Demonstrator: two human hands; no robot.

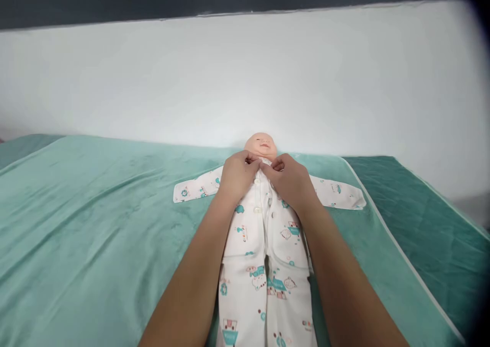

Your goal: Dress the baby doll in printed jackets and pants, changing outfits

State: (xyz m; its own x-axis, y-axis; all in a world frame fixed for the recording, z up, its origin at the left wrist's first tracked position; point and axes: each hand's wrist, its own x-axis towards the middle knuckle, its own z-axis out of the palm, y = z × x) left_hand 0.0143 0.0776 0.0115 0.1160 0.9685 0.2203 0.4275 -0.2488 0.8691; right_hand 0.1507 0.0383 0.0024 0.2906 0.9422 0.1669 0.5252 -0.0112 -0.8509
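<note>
White teal-printed romper [264, 245], teal blanket [95, 214]

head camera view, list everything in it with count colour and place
plastic baby doll: one, pale bare head, face up on the blanket, mid-frame
white fabric baby suit: one, white with teal cartoon prints, on the doll, sleeves spread flat
plush teal blanket: one, light teal, under the doll
quilted dark teal mat: one, darker teal, past the blanket's right edge
wall: one, white, behind
left hand: one, bare, pinching the suit's neckline
right hand: one, bare, pinching the neckline opposite
</note>
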